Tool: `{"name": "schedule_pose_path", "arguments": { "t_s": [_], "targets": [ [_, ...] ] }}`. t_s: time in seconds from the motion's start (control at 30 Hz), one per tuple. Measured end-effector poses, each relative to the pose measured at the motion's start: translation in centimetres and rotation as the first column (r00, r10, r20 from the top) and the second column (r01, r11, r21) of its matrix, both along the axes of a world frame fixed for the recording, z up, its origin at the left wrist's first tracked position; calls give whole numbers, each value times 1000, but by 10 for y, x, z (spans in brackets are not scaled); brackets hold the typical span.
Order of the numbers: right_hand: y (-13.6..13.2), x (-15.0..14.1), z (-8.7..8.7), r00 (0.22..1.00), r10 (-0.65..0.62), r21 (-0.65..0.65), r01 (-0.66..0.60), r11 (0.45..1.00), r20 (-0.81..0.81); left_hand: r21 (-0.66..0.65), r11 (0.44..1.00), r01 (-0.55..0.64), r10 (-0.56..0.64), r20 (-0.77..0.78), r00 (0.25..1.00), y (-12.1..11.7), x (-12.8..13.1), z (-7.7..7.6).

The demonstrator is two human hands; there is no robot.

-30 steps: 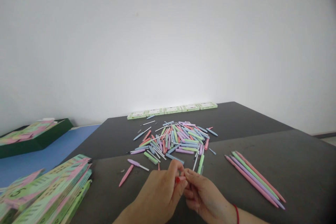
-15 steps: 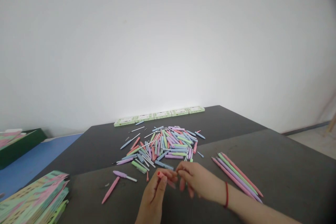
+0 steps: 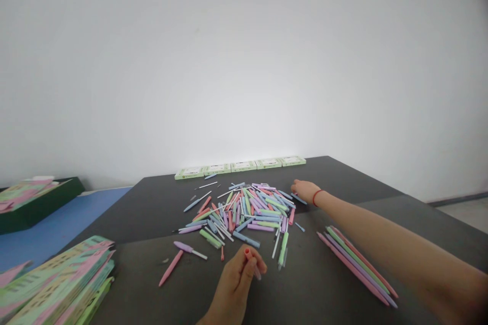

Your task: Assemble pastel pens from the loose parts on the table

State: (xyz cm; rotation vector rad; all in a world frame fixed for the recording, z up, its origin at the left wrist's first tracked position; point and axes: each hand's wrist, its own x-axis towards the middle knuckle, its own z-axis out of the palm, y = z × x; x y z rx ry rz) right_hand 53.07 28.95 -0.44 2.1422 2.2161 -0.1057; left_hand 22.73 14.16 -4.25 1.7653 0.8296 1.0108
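Head view, remote watch. I have the left hand (image 3: 233, 280) low over the near part of the dark grey bench (image 3: 133, 274), its fingers clamped on a small coral-red plastic tube (image 3: 248, 253). The tube's open mouth points up and towards me; I judge the thumb-side pinch sits low on it so the opening is left uncovered. A translucent sliver (image 3: 258, 273) shows below the fingers; I cannot tell whether it is joined to the tube.

My right hand (image 3: 305, 191) is extended towards the far edge, just beside a slim pale-blue pen part (image 3: 299, 198) at the right fringe of the heap of pastel plastic pen parts (image 3: 267, 226). Its fingertips are obscured: cannot tell whether they are apart or closed on anything.

Four long, slender pens in pink, lilac, green and coral (image 3: 358, 267) lie side by side near the bench's right edge, presumably set apart to avoid mixing with the heap. Pale-green flat boxes (image 3: 244, 166) form a row along the far edge, probably to leave the middle free for handling.
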Motion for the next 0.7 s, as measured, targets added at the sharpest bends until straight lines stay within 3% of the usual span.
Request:
{"name": "schedule_pose_path", "arguments": {
  "t_s": [0.17, 0.3, 0.47, 0.53, 0.6, 0.63, 0.7],
  "targets": [
    [1, 0, 0, 999, 2, 3, -2, 1000, -50, 3, 999, 34, -34, 2, 999, 2, -2, -1],
    [-9, -6, 14, 981, -29, 81, 45, 996, -192, -5, 999, 36, -36, 10, 999, 1, 0, 0],
    [-49, -57, 40, 875, 100, 180, -15, 984, -475, -5, 1000, 24, -24, 1, 1000, 1, 2, -1],
    [-77, -87, 46, 788, 185, 199, -81, 977, -587, 0, 1000, 32, -32, 5, 999, 1, 2, -1],
    [-106, -116, 48, 484, 280, 220, -177, 959, -829, 3, 999, 40, -40, 13, 999, 1, 2, -2],
    [-119, -129, 47, 391, 293, 225, -210, 951, -872, 6, 999, 42, -42, 16, 999, 1, 1, -2],
    [-138, -148, 41, 322, 309, 255, -200, 946, -895, 19, 999, 44, -44, 11, 999, 0, 0, -3]
  ]
}}
